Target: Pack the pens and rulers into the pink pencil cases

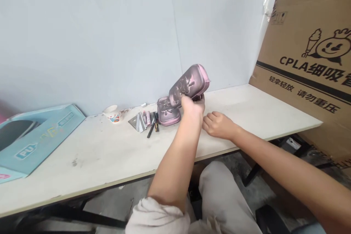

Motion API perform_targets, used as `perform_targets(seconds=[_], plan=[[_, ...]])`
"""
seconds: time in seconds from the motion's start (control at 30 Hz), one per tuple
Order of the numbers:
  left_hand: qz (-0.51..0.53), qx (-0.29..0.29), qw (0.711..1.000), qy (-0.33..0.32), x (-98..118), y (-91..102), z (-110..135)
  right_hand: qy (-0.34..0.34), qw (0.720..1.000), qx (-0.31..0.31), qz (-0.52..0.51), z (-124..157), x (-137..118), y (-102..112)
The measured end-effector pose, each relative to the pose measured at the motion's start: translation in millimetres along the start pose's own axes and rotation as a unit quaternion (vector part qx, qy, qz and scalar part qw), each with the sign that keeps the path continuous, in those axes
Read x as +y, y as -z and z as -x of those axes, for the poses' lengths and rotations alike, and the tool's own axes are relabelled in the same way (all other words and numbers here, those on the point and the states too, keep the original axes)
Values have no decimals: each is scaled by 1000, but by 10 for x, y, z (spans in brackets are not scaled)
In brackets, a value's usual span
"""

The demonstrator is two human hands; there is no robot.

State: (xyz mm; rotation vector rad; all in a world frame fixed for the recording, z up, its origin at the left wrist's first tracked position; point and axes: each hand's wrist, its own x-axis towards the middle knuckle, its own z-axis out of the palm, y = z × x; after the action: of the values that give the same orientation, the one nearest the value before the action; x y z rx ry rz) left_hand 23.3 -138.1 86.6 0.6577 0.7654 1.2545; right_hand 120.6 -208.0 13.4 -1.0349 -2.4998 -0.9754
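Gripping pink pencil case (189, 82), axis rising rightward

Your left hand (193, 108) and right hand (218, 125) are bare. Your left sleeve (156, 215) is off-white cloth bunched in soft, thick folds, and you wear loose pale grey trousers (222, 197).

A mottled pink metallic hard-shell case (189, 84) with brighter pink piping was gripped in the left hand (192, 108), a matching pink case (168, 111) just below the grip. Left of the grip, a white paper cup (112, 113) bore red and blue print, and farther left lay a teal printed board (35, 139). To the right, a brown carton (301, 44) carried black lettering.
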Motion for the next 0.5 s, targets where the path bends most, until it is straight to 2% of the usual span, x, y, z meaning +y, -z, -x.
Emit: perform_targets(seconds=[0.07, 0.13, 0.23, 0.27, 0.33, 0.43, 0.5], plan=[[120, 26, 992, 4, -54, 22, -39, -58, 998, 7, -25, 177, -2, -85], [184, 35, 982, 6, -75, 51, -103, -182, 979, 46, -76, 288, 91, -78], [182, 33, 983, 13, -111, 71, -199, -356, 901, 122, -216, 269, 311, 31], [177, 32, 983, 20, -131, 63, -221, -385, 878, 127, -256, 227, 382, 69], [168, 26, 985, 37, -183, 32, -244, -413, 854, 96, -303, 138, 498, 117], [156, 12, 986, 52, -263, -25, -248, -430, 839, 40, -330, 86, 590, 103], [154, 8, 987, 48, -301, -44, -253, -433, 836, 39, -334, 124, 605, 54]])
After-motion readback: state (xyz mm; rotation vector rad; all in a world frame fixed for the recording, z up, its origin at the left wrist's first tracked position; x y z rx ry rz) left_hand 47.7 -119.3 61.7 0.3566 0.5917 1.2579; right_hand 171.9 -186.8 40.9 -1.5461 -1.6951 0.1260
